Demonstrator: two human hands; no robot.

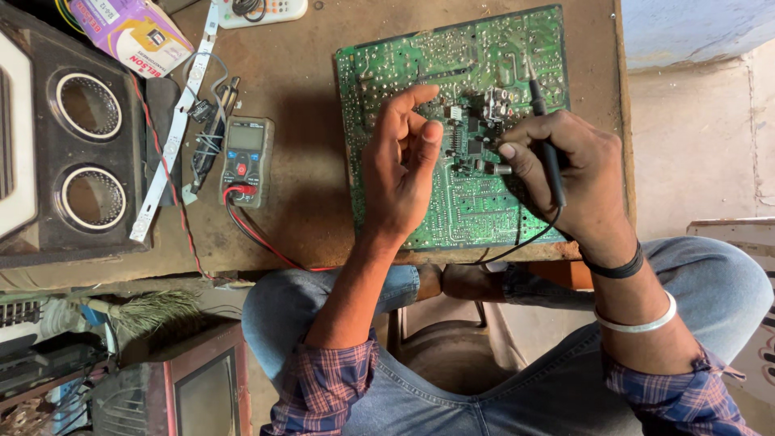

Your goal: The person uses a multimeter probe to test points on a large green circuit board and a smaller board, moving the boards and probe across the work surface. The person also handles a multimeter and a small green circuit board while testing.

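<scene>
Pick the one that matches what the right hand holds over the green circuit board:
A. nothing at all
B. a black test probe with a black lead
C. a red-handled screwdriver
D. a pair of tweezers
B: the right hand pinches a slim black test probe, its tip down on the green circuit board and a black lead trailing from it.

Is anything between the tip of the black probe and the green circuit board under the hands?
Nothing visible. The right hand holds the black probe slanted over the green circuit board, its tip among the board's small parts. The left hand hovers beside it, left of the tip, not across it.
</scene>
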